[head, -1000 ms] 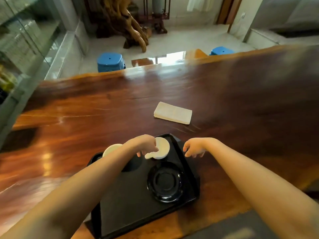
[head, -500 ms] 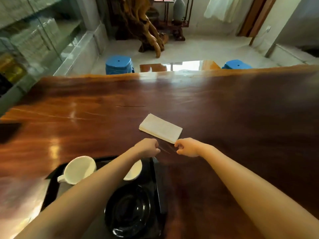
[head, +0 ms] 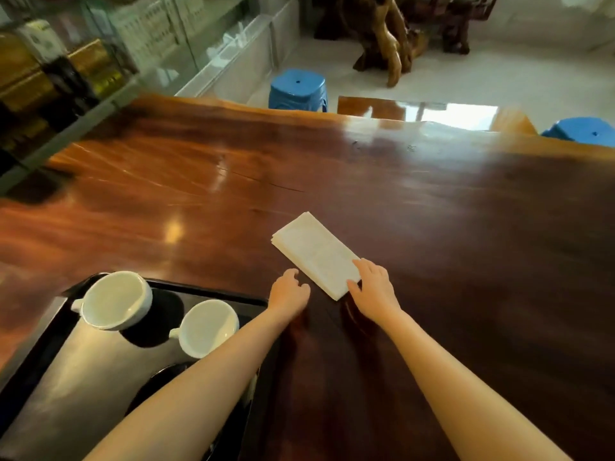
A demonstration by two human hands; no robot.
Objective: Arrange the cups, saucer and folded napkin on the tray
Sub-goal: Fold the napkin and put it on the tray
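Observation:
A white folded napkin [head: 314,252] lies on the dark wooden table [head: 432,211]. My right hand [head: 374,287] touches its near right corner, with fingers spread on the edge; no firm hold shows. My left hand [head: 289,289] hovers just left of the napkin's near end, fingers loosely curled, holding nothing. A black tray [head: 66,377] sits at the lower left with two white cups on it, one [head: 114,299] at its far edge and another [head: 206,327] beside it. My left forearm mostly hides the black saucer [head: 149,385].
Two blue stools [head: 298,89] [head: 582,133] stand beyond the table's far edge. A glass cabinet [head: 66,61] runs along the left. A carved wooden root piece [head: 389,38] stands on the floor at the back.
Both hands left the tray and moved forward to the napkin. My right hand now rests on its near corner. The view shifted, so the tray sits lower left.

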